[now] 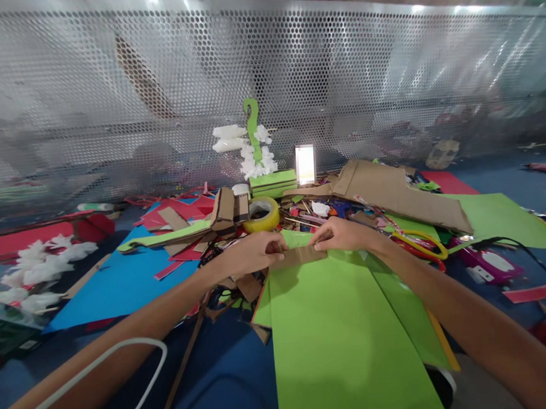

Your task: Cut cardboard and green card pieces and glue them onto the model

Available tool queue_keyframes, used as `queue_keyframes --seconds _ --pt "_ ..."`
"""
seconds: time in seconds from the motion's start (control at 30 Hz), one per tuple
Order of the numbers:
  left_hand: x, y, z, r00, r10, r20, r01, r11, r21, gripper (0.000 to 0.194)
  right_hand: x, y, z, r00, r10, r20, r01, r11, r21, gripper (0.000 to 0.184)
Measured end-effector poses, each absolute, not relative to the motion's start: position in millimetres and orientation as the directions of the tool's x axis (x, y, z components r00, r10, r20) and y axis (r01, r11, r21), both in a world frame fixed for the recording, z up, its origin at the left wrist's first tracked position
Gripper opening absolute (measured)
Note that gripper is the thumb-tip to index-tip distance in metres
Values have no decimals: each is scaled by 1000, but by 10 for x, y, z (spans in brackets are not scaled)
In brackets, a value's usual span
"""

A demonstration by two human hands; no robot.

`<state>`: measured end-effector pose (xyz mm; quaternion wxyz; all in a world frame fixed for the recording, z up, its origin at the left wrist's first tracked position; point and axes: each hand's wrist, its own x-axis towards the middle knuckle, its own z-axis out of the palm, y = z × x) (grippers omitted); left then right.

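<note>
A long sheet of bright green paper [342,334] stretches toward me, with a strip of brown cardboard [297,257] lying across its far end. My left hand [257,252] pinches the strip's left end between thumb and fingers. At the right end, my right hand [340,235] is closed on the same strip, fingertips bent over its upper edge. Some green paper shows just beyond the strip. Under the long sheet, more green sheets [404,307] stick out at the right.
Behind my hands stand a roll of yellow tape [273,213], a green stand with white tufts [254,133] and cardboard scraps [399,196]. Blue paper [105,290] lies left. Yellow-handled scissors [422,243] and a purple device [488,262] lie right. A perforated metal panel [195,69] closes the back.
</note>
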<state>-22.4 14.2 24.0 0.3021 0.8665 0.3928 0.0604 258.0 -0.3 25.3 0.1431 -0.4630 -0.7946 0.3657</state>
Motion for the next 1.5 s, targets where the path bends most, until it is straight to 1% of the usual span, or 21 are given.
queue_keyframes --seconds 0.07,0.13,0.2,0.27,0.33,0.47,0.57,0.63,0.73,0.8,0.87,0.93,0.97,1.03,1.1,1.17,1.23,1.3,1.37,1.5 --pt "-187 118 255 685 720 -111 673 -568 473 19 2577 2 265 -528 842 -110 643 312 -699 30" --pt "-150 97 250 706 706 -51 663 -635 395 21 2569 -1 290 -527 843 -109 661 325 -676 30" --pt "-116 81 230 768 640 35 591 -728 348 28 2559 -4 312 -527 841 -125 679 328 -656 30" --pt "-88 72 210 837 539 94 488 -813 317 33 2550 3 321 -520 841 -147 697 318 -642 32" --pt "-69 71 204 881 465 92 419 -855 306 37 2543 18 314 -517 840 -162 710 315 -630 31" --pt "-57 99 211 907 419 48 386 -871 305 44 2525 25 290 -521 839 -157 731 343 -590 30" --pt "-57 146 183 920 381 86 340 -889 306 43 2492 -31 309 -523 842 -135 748 378 -545 30" --pt "-54 179 154 929 348 126 299 -906 298 39 2466 -81 351 -520 849 -96 770 417 -483 28" --pt "-38 205 138 941 305 145 259 -928 269 35 2448 -98 435 -515 856 -38 795 461 -393 23" --pt "-20 202 153 950 278 143 238 -939 247 34 2462 -32 481 -491 871 12 806 459 -374 21" --pt "-2 183 179 958 248 147 211 -950 232 34 2489 94 504 -439 893 96 828 444 -343 19" --pt "9 152 206 960 234 155 195 -953 232 34 2509 246 502 -387 908 162 869 417 -266 18" --pt "12 134 218 959 237 158 196 -952 236 35 2510 317 494 -375 911 170 890 405 -208 18" --pt "11 94 241 954 259 153 218 -945 244 35 2490 428 475 -380 914 144 915 394 -84 17" --pt "8 56 263 951 279 131 243 -940 241 33 2446 484 460 -403 912 79 915 404 4 18" --pt "8 32 281 954 283 101 254 -939 231 27 2396 500 454 -424 905 24 905 423 45 21" --pt "12 25 289 958 274 82 250 -942 226 20 2355 506 454 -441 897 -2 894 440 81 30" --pt "21 35 282 962 261 78 237 -943 234 19 2329 525 453 -449 893 -32 884 450 126 39" --pt "32 52 267 966 243 89 214 -944 249 24 2315 554 454 -448 890 -82 876 455 161 41" --pt "57 71 242 973 202 111 168 -951 260 41 2294 575 480 -436 888 -142 871 457 181 37"
